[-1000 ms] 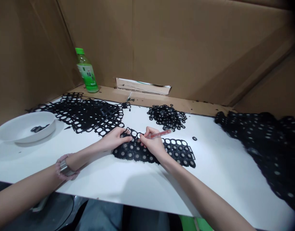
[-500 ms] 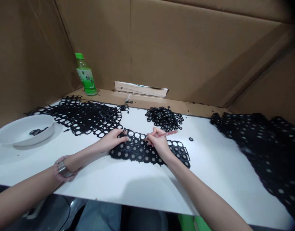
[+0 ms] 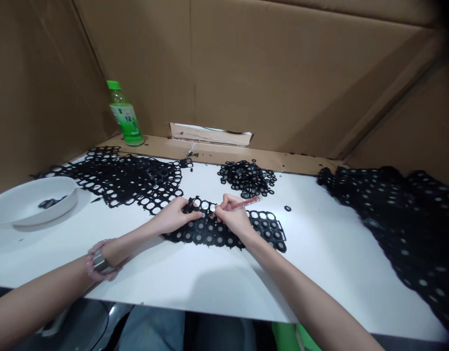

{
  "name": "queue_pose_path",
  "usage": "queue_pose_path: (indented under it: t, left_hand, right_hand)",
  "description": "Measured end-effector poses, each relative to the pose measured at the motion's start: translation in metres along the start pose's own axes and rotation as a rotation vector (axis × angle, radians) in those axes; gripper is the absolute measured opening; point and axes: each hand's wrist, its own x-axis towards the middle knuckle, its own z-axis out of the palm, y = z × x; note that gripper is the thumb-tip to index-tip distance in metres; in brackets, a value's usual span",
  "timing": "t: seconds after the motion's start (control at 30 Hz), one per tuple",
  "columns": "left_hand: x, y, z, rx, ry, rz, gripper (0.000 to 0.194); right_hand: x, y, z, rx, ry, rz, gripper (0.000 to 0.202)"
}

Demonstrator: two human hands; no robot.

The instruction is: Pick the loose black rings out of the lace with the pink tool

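A black rubber sheet of joined rings (image 3: 209,239) lies flat on the white table in front of me. My left hand (image 3: 176,214) pinches its upper left edge, where a strip of open rings curls up by the fingers. My right hand (image 3: 234,214) grips a slim pen-like tool with a clear reddish handle (image 3: 246,203). The tool's tip points left at the row of open rings along the sheet's top edge, close to my left fingertips. Whether the tip touches the rubber is too small to tell.
Behind my hands sits a pile of loose black rings (image 3: 248,178), with a single ring (image 3: 287,208) nearby. Leftover ring netting (image 3: 136,180) and a white bowl (image 3: 69,207) stand left. More black sheets (image 3: 385,209) cover the right side. A green bottle (image 3: 127,122) stands by the cardboard wall.
My left hand has shifted right along the sheet's top edge, closer to my right hand, and the rubber strip there is lifted more. The whole view has moved slightly.
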Motion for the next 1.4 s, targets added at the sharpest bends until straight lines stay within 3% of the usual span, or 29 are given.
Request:
queue_pose_path:
  t: [0.37,0.63,0.77,0.87,1.23,1.4]
  left_hand:
    - [0.000,-0.002,0.003,-0.084,0.006,0.047,0.034]
    - [-0.004,-0.002,0.004,-0.112,0.023,0.080,0.032]
    - [-0.004,0.000,0.001,-0.175,0.031,0.017,0.033]
    - [-0.004,0.000,0.000,-0.183,0.055,-0.020,0.031]
    - [-0.003,-0.003,-0.001,-0.194,0.040,-0.026,0.028]
    - [-0.002,-0.006,0.000,-0.199,0.041,-0.047,0.034]
  right_hand:
    - [-0.004,-0.004,0.001,-0.074,-0.046,0.003,0.023]
    - [-0.003,0.000,0.006,-0.272,-0.109,-0.178,0.024]
    - [-0.001,-0.001,0.001,-0.040,-0.012,-0.008,0.023]
    - [0.001,-0.002,-0.003,0.082,0.085,0.021,0.024]
    - [-0.001,0.002,-0.007,-0.038,0.241,-0.014,0.023]
    - [-0.002,0.002,-0.008,-0.076,0.196,-0.006,0.023]
